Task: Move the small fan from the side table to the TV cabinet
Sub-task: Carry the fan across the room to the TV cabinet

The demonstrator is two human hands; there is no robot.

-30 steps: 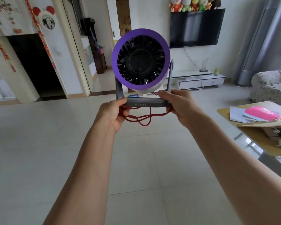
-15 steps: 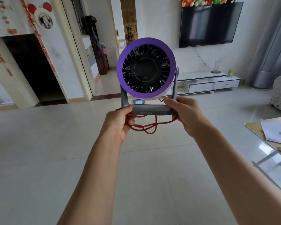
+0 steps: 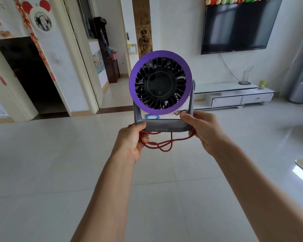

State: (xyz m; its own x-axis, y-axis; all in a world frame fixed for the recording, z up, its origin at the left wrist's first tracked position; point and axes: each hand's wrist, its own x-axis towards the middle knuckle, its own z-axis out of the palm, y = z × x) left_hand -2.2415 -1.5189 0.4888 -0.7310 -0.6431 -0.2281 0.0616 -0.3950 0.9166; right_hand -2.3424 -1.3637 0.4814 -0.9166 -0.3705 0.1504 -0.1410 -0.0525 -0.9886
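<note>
I hold the small fan with the purple round rim, black blades and grey U-shaped stand [image 3: 160, 84] out in front of me at the centre of the frame, upright, its face turned toward me. My left hand [image 3: 132, 143] grips the lower left corner of the grey stand, thumb laid over the top of the base bar and the other fingers curled beneath it. My right hand [image 3: 202, 129] clasps the lower right corner, fingers wrapped around the foot of the right upright. Both hands are closed tight on the stand, so the fan hangs in the air between them, clear of any surface. A thin red cord [image 3: 162, 144] trails from the fan in loose loops under the base bar, passing through both my palms and sagging between them.

Beyond the fan, right of centre in the frame, stands the low white TV cabinet with drawers [image 3: 234, 96] against the far wall, well apart from my hands. On its top at the right sit a clear glass vase [image 3: 246, 75] and a small yellow-green cup [image 3: 262, 84]. Above it, in the upper right, a black flat television [image 3: 238, 26] hangs on the wall. The pale glossy tiled floor [image 3: 59, 172] fills the lower half of the frame.
</note>
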